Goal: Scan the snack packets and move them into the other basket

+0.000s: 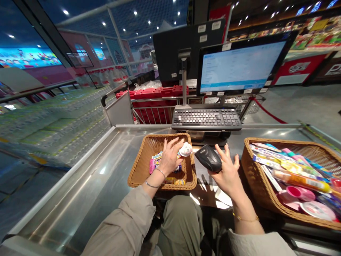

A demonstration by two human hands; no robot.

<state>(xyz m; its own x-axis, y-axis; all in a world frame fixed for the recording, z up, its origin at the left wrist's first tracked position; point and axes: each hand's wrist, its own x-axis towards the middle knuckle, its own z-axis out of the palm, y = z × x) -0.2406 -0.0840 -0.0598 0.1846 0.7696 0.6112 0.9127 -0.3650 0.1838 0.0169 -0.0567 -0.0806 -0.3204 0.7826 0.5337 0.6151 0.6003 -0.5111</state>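
Supermarket checkout lane: steel counter [80, 170], register monitor [239, 64], keyboard [206, 119], handheld barcode scanner [208, 158], wicker baskets [253, 170] of packaged goods; stacked bottled water [58, 121] and stocked shelves [306, 32] beyond.

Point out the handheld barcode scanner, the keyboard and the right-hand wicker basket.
Handheld barcode scanner [208, 158], head view, on its dark shell.
Keyboard [206, 117], head view, on its keys.
Right-hand wicker basket [252, 174], head view, on its left wall.

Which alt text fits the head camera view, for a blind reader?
A person's right hand holds a black handheld barcode scanner while the left hand holds a small white item over a wicker basket on a steel checkout counter. A fuller basket sits to the right. A keyboard and monitor stand ahead.
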